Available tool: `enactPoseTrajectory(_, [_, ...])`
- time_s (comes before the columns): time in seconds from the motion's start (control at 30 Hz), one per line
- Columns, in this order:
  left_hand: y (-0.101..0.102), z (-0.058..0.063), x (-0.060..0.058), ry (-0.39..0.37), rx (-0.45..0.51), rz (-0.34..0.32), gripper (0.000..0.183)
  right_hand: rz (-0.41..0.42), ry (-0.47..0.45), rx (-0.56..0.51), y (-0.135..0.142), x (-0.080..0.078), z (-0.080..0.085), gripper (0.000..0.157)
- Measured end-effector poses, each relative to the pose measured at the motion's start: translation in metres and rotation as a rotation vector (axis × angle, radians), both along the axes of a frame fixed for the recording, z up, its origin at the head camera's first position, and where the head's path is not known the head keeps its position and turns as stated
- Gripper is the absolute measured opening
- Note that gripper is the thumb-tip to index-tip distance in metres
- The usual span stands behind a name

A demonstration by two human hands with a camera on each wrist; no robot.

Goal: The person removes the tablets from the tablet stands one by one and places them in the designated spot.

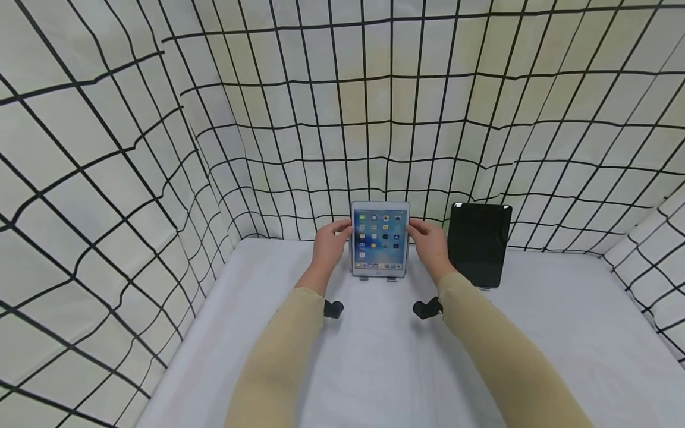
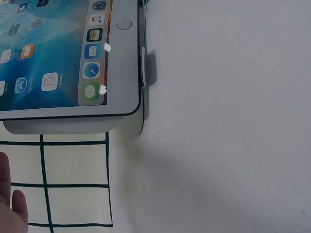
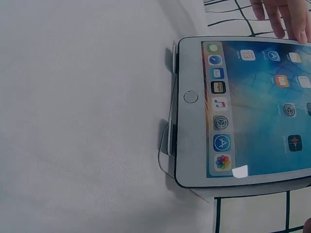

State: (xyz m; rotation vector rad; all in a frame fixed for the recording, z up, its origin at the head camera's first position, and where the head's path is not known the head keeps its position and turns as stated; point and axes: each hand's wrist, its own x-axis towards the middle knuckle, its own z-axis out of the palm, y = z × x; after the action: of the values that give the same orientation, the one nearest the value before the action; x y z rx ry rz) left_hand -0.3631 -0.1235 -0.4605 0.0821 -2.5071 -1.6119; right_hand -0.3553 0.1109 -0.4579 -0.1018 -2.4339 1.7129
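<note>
A white tablet (image 1: 380, 238) stands tilted back on a small stand, its screen lit with rows of app icons. Two little hooks of the stand (image 1: 392, 279) catch its bottom edge. My left hand (image 1: 329, 242) pinches the tablet's left side at mid-height, and my right hand (image 1: 430, 244) pinches the opposite side. In the left wrist view only some left fingers (image 2: 12, 204) show, just off the tablet's edge. The right wrist view has the left fingers (image 3: 286, 17) at the far edge; nearly all of the right hand is hidden there.
Right of my right hand, a dark tablet (image 1: 478, 244) with a black screen leans on another stand. White cloth covers the table (image 1: 374, 356). Walls with a black grid net (image 1: 390, 101) rise at the back and both sides.
</note>
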Motion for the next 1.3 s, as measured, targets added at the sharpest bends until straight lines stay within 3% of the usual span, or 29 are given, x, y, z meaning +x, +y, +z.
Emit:
enactPoseTrajectory(0.13, [-0.001, 0.002, 0.003, 0.0, 0.001, 0.003, 0.03, 0.014, -0.003, -0.004, 0.0, 0.004, 0.003, 0.036])
enactPoseTrajectory(0.33, [-0.003, 0.011, 0.007, 0.068, -0.017, 0.014, 0.028, 0.031, 0.038, -0.04, 0.0, 0.009, 0.013, 0.036])
enactPoseTrajectory(0.63, [-0.004, 0.024, 0.021, 0.098, 0.019, 0.016, 0.028, 0.063, 0.099, -0.111, 0.0, 0.027, 0.027, 0.037])
enactPoseTrajectory(1.07, [0.0, 0.035, 0.063, 0.109, 0.035, -0.029, 0.029, 0.129, 0.104, -0.123, 0.012, 0.059, 0.033, 0.04])
enactPoseTrajectory(1.3, [0.003, 0.036, 0.081, 0.075, 0.03, -0.044, 0.031, 0.15, 0.077, -0.105, 0.02, 0.076, 0.033, 0.044])
